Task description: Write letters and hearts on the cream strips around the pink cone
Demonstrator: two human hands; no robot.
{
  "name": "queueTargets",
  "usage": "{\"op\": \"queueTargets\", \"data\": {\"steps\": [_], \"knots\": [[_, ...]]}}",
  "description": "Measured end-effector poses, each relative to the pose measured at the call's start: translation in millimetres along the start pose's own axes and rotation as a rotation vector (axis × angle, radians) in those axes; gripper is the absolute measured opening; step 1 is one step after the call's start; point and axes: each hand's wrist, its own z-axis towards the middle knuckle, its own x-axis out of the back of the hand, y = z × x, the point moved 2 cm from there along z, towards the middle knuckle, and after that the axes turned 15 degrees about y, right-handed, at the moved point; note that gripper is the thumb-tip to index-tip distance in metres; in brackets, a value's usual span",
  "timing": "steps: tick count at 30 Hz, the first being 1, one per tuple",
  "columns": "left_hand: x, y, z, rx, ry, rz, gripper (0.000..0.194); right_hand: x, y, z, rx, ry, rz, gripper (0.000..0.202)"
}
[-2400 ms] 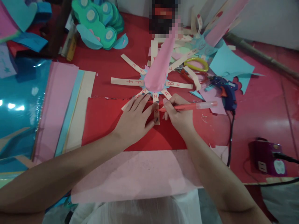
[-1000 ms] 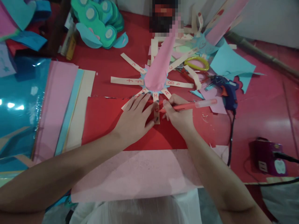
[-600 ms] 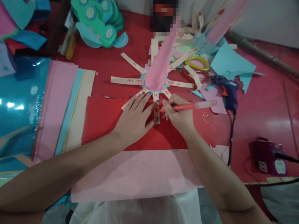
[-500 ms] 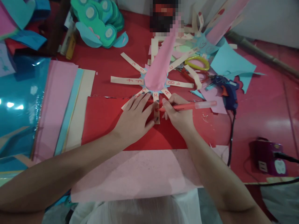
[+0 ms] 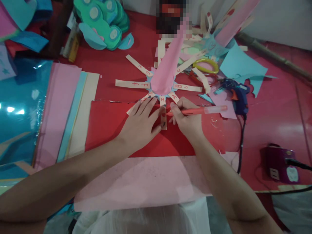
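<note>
A pink paper cone stands on a light blue scalloped base, with several cream strips lettered in red spreading around it. My left hand lies with fingers spread over the strip marked G and the edge of the strip marked H. In my right hand is a red pen, its tip at the H strip, on a red drawing near the strip's lower part. Beneath the strips lies a red board. The fingers partly cover that drawing.
Yellow-handled scissors, paper scraps and a blue glue gun lie to the right. A purple power box sits at far right. Coloured sheets lie left, green cutouts behind. A bamboo stick rests back right.
My right hand and the pen have shifted very slightly to the right. My left hand stays in place on the strips.
</note>
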Motion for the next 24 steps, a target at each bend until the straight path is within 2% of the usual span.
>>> {"op": "queueTargets", "data": {"steps": [10,24], "knots": [[0.5,-0.1,-0.5,-0.005,0.012,-0.003,0.047,-1.7,2.0,0.8,0.013,0.033,0.009,0.033],[0.5,0.9,0.3,-0.006,-0.013,0.018,0.048,-0.9,-0.5,-0.1,0.015,0.003,-0.036,0.036]]}}
